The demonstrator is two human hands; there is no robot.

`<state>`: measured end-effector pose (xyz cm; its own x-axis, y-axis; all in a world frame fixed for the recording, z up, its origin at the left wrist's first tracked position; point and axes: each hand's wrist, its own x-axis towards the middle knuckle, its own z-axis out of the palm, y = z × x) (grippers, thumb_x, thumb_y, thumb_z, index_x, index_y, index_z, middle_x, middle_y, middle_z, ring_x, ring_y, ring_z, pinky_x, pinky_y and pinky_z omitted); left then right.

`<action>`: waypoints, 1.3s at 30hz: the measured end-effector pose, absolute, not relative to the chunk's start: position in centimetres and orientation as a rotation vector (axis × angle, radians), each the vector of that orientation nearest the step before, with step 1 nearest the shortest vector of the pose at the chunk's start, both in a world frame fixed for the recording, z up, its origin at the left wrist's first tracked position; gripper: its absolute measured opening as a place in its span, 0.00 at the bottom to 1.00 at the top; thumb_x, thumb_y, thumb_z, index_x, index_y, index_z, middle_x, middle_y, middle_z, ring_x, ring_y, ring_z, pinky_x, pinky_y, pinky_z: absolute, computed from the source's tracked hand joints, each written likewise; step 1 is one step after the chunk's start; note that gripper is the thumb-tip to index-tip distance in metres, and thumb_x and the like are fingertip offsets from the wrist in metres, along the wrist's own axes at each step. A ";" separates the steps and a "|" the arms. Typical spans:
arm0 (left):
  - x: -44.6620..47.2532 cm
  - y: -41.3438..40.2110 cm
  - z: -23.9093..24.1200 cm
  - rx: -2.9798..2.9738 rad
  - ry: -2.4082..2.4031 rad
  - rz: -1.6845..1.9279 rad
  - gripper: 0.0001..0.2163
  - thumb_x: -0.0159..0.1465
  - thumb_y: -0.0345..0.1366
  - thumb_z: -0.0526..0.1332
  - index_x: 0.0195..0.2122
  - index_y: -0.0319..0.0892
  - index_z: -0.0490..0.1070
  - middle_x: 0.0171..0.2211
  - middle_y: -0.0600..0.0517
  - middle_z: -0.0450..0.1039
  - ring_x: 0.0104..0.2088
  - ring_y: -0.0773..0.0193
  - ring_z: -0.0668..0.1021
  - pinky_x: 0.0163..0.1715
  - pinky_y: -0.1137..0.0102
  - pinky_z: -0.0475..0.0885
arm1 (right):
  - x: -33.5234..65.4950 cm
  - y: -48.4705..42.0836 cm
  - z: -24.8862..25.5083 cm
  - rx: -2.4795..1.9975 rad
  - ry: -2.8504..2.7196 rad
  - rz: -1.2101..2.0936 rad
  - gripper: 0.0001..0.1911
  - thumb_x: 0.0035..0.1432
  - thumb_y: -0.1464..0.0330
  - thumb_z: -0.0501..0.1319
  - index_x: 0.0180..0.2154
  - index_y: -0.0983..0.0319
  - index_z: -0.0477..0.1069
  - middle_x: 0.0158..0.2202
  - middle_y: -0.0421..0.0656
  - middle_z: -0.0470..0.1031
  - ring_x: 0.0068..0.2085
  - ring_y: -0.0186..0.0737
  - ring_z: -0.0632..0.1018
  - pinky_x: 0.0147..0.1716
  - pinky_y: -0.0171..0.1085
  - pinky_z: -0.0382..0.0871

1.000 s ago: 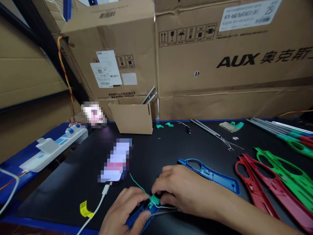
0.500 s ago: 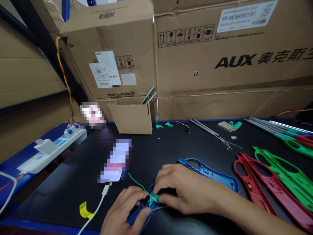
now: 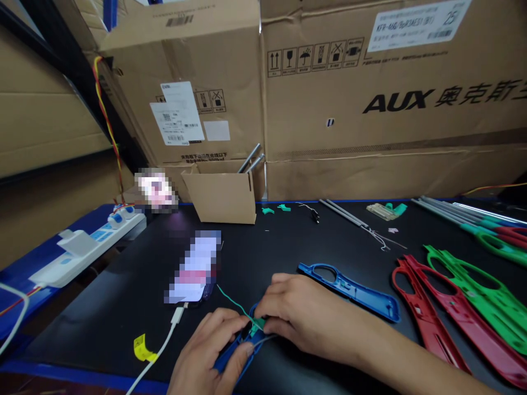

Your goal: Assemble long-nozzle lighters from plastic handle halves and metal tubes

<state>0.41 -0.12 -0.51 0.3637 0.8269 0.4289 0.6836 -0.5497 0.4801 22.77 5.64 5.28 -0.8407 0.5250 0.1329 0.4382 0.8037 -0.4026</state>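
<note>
My left hand [image 3: 212, 351] grips the end of a blue plastic handle shell [image 3: 233, 351] lying on the black mat near the front edge. My right hand [image 3: 298, 315] pinches a small teal plastic piece [image 3: 258, 325] into that shell. A thin green wire [image 3: 230, 302] rises from the teal piece toward the phone, and a thin white wire trails under my right hand. A second blue handle shell [image 3: 349, 291] lies just behind my right hand.
Red shells [image 3: 432, 321] and green shells [image 3: 477, 291] lie at the right. A phone [image 3: 193, 269] on a white cable [image 3: 158, 351], a power strip [image 3: 82, 247], a small open carton [image 3: 222, 195] with metal rods, loose rods [image 3: 349, 216] and big cartons [image 3: 370, 99] are behind.
My hands have shifted slightly; the right fingers have pressed down lower over the teal piece, covering more of it. The green wire has barely moved.
</note>
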 end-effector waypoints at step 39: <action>0.7 -0.3 -0.1 2.320 1.414 1.002 0.09 0.61 0.33 0.65 0.41 0.51 0.72 0.36 0.58 0.79 0.29 0.69 0.80 0.31 0.79 0.77 | 23.7 5.2 5.1 -0.659 -2.413 0.466 0.07 0.64 0.70 0.60 0.43 0.64 0.73 0.40 0.45 0.77 0.39 0.38 0.74 0.42 0.36 0.67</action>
